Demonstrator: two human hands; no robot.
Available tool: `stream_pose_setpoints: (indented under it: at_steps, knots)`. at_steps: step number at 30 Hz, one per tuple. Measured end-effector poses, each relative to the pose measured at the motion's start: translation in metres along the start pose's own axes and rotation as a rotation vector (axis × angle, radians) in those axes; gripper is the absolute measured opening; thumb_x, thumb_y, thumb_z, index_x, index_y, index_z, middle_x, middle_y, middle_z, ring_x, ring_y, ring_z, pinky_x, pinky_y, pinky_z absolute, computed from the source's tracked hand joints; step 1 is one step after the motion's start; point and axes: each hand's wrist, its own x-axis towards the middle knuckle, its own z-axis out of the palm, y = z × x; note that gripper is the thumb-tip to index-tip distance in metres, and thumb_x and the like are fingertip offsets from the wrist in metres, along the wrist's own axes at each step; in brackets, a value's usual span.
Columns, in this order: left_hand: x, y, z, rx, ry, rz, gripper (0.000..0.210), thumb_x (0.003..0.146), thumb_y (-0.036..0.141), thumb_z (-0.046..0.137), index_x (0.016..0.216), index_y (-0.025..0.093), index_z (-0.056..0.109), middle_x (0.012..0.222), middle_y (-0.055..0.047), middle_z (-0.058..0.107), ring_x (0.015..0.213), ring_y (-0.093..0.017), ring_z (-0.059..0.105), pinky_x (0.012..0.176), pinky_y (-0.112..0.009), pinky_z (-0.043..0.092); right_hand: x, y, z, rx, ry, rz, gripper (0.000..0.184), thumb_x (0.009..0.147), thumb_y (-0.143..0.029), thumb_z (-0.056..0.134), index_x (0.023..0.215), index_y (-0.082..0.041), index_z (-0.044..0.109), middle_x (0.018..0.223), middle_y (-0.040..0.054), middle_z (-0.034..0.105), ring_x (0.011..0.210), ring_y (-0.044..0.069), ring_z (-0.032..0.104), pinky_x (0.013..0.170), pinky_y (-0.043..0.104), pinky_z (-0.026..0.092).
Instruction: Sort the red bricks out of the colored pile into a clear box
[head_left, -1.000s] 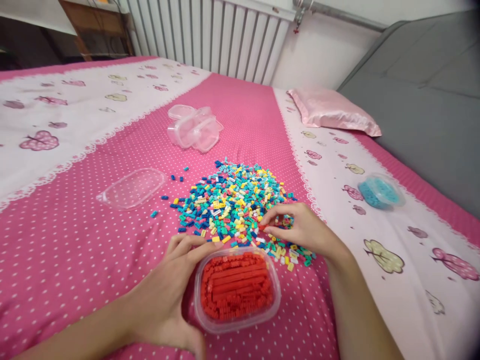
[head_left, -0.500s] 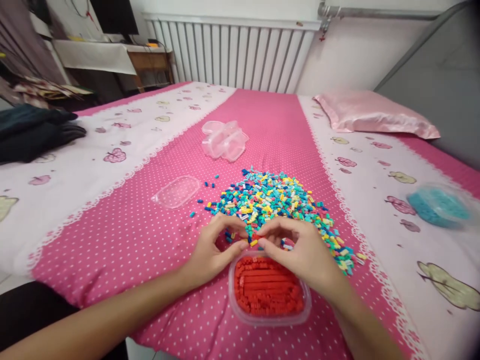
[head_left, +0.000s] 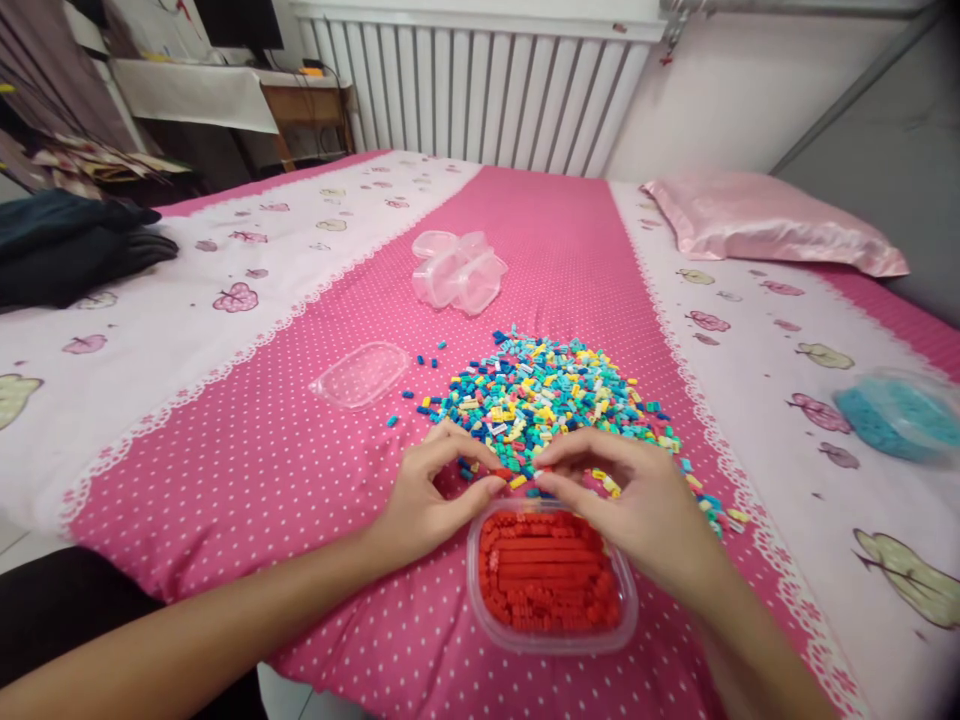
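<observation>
1. Red brick (head_left: 504, 474), tiny, sits pinched between both hands at the near edge of the mixed brick pile (head_left: 544, 400), mid-bed.
2. Left hand (head_left: 435, 495) and right hand (head_left: 626, 495): fingertips narrowed on it.
3. Step, judged: sorting reds. Next calls for a short drop into the red-filled tub (head_left: 551, 575) just beneath.

Both forearms are stretched forward; left hand (head_left: 427, 500) and right hand (head_left: 637, 505) are held close together, fingers curled into pinches, tips nearly meeting.
</observation>
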Motion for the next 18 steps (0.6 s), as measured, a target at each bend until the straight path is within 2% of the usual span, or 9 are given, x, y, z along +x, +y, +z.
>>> stream_pose_setpoints:
  at_steps: [2, 4, 8, 13, 18]
  knots:
    - [0.001, -0.001, 0.0, 0.007, 0.012, -0.011, 0.002, 0.088, 0.022, 0.071, 0.089, 0.02, 0.07, 0.083, -0.003, 0.071, 0.08, -0.016, 0.062, 0.073, -0.03, 0.048, -0.002, -0.002, -0.014, 0.009, -0.012, -0.021, 0.004, 0.083, -0.022, 0.076, 0.085, -0.025, 0.075, 0.089, -0.0006, 0.077, 0.086, 0.015, 0.072, 0.079, 0.027, 0.057]
    - [0.002, -0.002, 0.0, 0.013, 0.015, -0.014, 0.002, 0.087, 0.021, 0.071, 0.088, 0.02, 0.07, 0.083, -0.003, 0.071, 0.079, -0.016, 0.062, 0.073, -0.03, 0.048, -0.004, -0.007, -0.029, -0.012, -0.096, -0.069, 0.005, 0.084, -0.02, 0.077, 0.084, -0.026, 0.076, 0.093, -0.0003, 0.076, 0.093, 0.015, 0.071, 0.084, 0.026, 0.055]
    - [0.004, -0.002, 0.0, 0.043, 0.001, -0.013, 0.001, 0.087, 0.02, 0.07, 0.088, 0.02, 0.07, 0.082, -0.003, 0.071, 0.078, -0.015, 0.062, 0.073, -0.03, 0.047, -0.009, -0.018, -0.047, -0.146, -0.247, -0.132, 0.014, 0.085, -0.012, 0.074, 0.085, -0.026, 0.078, 0.096, -0.0009, 0.072, 0.091, 0.011, 0.069, 0.084, 0.022, 0.052]
    - [0.005, -0.001, 0.0, 0.042, 0.001, -0.028, 0.002, 0.087, 0.019, 0.069, 0.089, 0.02, 0.07, 0.084, -0.002, 0.071, 0.079, -0.015, 0.063, 0.073, -0.03, 0.048, -0.017, -0.022, -0.042, -0.191, -0.364, -0.084, 0.02, 0.084, -0.007, 0.075, 0.09, -0.026, 0.075, 0.088, -0.0066, 0.077, 0.081, 0.009, 0.071, 0.078, 0.019, 0.051]
    - [0.004, -0.003, 0.002, 0.051, -0.006, -0.02, 0.002, 0.086, 0.017, 0.068, 0.088, 0.019, 0.069, 0.084, -0.003, 0.071, 0.08, -0.015, 0.064, 0.074, -0.03, 0.049, -0.022, -0.025, -0.03, -0.24, -0.471, -0.014, 0.027, 0.076, 0.001, 0.076, 0.079, -0.025, 0.071, 0.079, -0.011, 0.075, 0.071, 0.007, 0.068, 0.068, 0.017, 0.046]
